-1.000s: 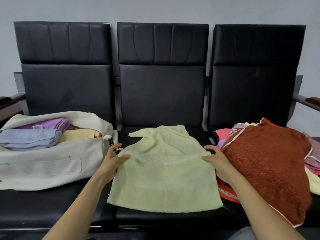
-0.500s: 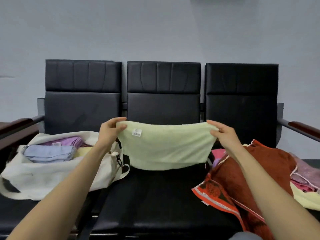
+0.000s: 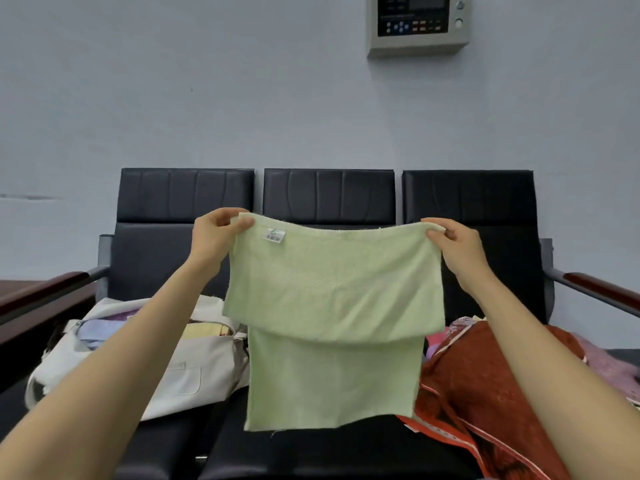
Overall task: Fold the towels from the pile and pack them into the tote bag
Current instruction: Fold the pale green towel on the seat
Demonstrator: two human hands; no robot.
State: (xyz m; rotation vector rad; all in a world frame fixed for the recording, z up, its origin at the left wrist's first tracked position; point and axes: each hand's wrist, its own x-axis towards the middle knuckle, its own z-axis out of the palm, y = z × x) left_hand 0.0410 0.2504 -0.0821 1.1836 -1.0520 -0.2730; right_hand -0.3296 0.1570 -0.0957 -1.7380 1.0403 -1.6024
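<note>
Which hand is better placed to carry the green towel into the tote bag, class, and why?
Probably the left hand: it pinches the green towel at the corner on the side where the tote bag lies. The right hand holds the far corner, on the towel pile side.

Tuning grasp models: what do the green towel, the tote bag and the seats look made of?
Green towel: looks like cotton terry, going by the matte, fuzzy nap and the limp way it hangs.
Tote bag: probably canvas or a similar woven cloth; off-white, matte, slumped.
Seats: likely leather or faux leather; black, with a slight sheen and stitched panels.
</note>
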